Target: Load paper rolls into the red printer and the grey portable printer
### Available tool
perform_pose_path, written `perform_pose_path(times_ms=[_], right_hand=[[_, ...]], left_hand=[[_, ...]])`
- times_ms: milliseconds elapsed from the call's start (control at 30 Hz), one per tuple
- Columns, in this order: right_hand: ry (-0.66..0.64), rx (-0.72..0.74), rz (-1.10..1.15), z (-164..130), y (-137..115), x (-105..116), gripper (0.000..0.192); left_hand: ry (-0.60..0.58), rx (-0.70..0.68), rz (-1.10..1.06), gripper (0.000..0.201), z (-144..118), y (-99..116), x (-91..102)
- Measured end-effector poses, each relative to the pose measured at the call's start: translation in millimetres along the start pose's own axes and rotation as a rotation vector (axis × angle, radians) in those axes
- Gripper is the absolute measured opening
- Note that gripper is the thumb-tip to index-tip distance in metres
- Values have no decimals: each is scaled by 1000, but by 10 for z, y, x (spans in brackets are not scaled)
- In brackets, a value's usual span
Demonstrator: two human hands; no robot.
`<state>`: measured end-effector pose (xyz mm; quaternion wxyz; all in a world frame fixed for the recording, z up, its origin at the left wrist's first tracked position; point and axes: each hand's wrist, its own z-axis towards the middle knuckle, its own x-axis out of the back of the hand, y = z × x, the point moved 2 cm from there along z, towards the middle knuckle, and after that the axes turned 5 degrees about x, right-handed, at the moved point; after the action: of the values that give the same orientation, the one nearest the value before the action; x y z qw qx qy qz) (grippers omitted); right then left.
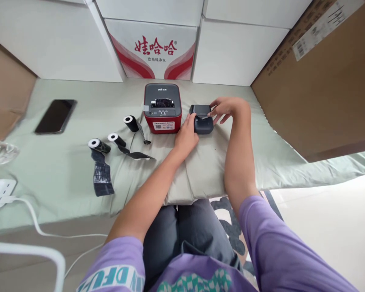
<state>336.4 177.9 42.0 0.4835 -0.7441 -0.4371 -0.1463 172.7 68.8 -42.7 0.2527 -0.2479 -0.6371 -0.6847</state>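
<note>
A small dark portable printer [203, 126] lies on the pale green cloth, with a light strip across its middle slot. My left hand [187, 136] is closed against its left side, fingertips on the near-left edge. From the right, my right hand [224, 108] grips the printer's right side, its fingertips at the upper corner and by the slot. Whether those fingertips also pinch the light strip, I cannot tell. Just left of the small printer stands a larger red and dark grey receipt printer [163, 107], a dark strip showing in its top slot.
Several black paper rolls [99, 146] lie partly unrolled left of the red printer. Farther left are a phone [56, 116], a clear plastic item [1, 151] and a white power strip [0, 194]. White boxes [156, 48] line the back; a large brown carton [319, 85] stands right.
</note>
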Motion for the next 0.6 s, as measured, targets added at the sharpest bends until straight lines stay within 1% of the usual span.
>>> perform_pose_path(times_ms=[100,167,367,433,533,600], right_hand=[[49,8,87,49,24,9,67],[57,15,141,70,47,21,62],[3,49,90,52,92,41,66],[10,52,102,31,93,34,63],[49,14,134,13,101,27,59],[41,9,143,19,113,25,57]], left_hand=[[1,19,-5,83,13,3,-1],[2,22,-15,79,23,6,-4],[19,38,-28,66,59,8,-1],[25,40,-38,66,75,-7,-3],[23,36,-40,69,84,-30,-6],[16,35,-33,70,76,-33,-6]])
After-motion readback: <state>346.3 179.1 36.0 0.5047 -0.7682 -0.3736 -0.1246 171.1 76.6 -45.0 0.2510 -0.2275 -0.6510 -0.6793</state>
